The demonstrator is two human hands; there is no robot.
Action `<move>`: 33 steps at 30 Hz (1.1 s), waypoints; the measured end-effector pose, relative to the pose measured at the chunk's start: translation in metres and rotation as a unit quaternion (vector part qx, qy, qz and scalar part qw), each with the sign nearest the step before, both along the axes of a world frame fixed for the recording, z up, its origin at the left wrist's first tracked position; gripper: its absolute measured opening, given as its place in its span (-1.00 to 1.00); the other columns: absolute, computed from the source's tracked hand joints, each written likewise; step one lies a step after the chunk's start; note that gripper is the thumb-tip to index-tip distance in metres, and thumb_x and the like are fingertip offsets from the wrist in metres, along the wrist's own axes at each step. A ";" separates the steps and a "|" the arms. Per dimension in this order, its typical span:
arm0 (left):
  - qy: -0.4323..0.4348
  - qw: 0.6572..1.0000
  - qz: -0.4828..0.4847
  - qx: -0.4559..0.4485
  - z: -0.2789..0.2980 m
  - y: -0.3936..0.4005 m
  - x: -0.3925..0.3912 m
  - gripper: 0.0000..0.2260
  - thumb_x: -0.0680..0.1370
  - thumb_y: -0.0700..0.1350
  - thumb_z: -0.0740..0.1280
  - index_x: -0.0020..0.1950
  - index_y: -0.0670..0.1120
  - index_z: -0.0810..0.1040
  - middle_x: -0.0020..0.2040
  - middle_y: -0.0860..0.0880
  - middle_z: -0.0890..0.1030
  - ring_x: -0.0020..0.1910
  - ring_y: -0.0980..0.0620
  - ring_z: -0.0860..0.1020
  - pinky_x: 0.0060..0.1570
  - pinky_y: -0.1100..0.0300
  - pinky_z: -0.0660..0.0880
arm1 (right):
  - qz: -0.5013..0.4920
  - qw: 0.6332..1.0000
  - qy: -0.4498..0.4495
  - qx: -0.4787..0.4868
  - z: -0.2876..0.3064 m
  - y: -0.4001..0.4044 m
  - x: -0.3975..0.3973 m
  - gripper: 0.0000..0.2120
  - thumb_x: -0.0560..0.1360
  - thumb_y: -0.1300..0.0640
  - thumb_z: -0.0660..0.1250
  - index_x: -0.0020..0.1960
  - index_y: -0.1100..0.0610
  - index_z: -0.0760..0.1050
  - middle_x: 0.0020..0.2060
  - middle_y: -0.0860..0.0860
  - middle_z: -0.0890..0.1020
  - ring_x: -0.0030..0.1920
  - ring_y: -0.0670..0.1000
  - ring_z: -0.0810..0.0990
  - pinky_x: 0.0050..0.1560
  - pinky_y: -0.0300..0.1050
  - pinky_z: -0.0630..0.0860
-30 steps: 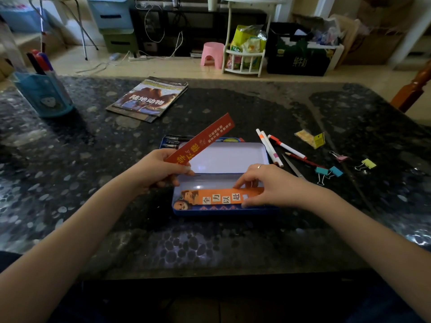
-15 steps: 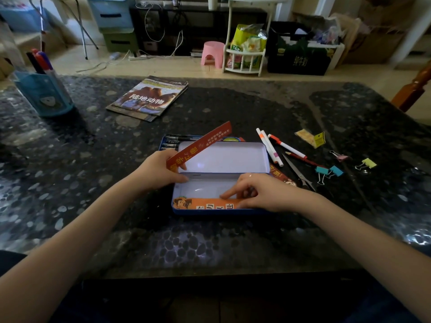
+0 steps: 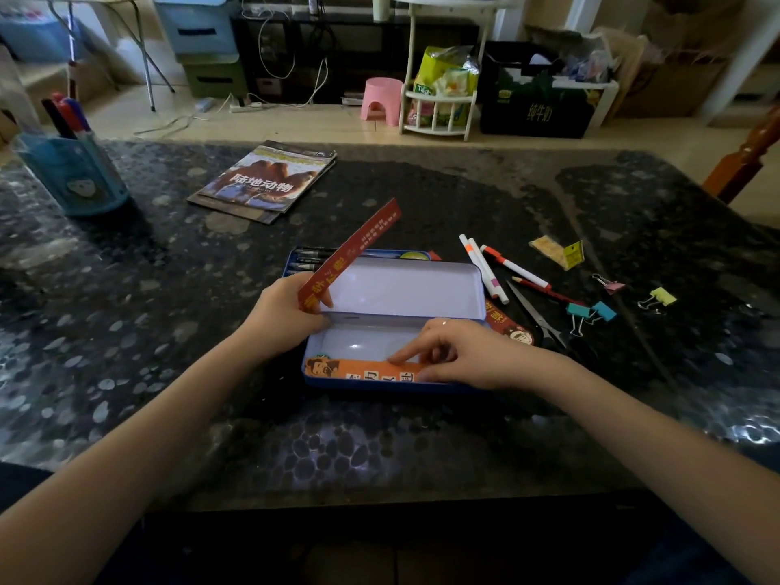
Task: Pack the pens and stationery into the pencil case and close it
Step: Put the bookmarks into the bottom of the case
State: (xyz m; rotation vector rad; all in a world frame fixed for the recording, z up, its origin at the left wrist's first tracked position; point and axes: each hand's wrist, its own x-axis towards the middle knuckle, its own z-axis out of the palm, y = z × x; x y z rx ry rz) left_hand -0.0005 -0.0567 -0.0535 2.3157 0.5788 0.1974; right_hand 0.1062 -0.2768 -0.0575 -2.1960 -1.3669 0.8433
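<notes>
At frame centre, the right hand (image 3: 468, 352) presses an orange bookmark (image 3: 371, 367) into the pencil case (image 3: 380, 384); the left hand (image 3: 287, 314) pinches a red bookmark (image 3: 358, 247) by its lower end — thin, light, easily creased card, likely best handled at the edges.

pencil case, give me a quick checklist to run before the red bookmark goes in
1. Pencil case open, lid up: ok.
2. Orange bookmark flat along the near wall under the right hand: ok.
3. Red bookmark gripped by the left hand: ok.
4. Free floor space in the case for it: ok.
5. Right hand out of the case: not ok, its fingers rest on the orange bookmark.
6. All stationery packed: not ok, pens, scissors and binder clips lie on the table.
</notes>
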 end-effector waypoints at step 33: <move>0.060 0.984 -0.130 -0.105 0.025 -0.016 -0.002 -0.83 0.36 -0.10 0.51 -0.09 0.02 0.61 -0.26 0.03 0.69 -0.27 0.16 0.65 -0.31 0.28 0.54 | -0.060 0.964 -0.244 0.086 0.020 -0.014 0.018 -0.62 0.34 -0.23 0.43 0.09 -0.09 0.57 -0.02 -0.17 0.60 0.02 -0.14 0.49 0.08 -0.05 0.49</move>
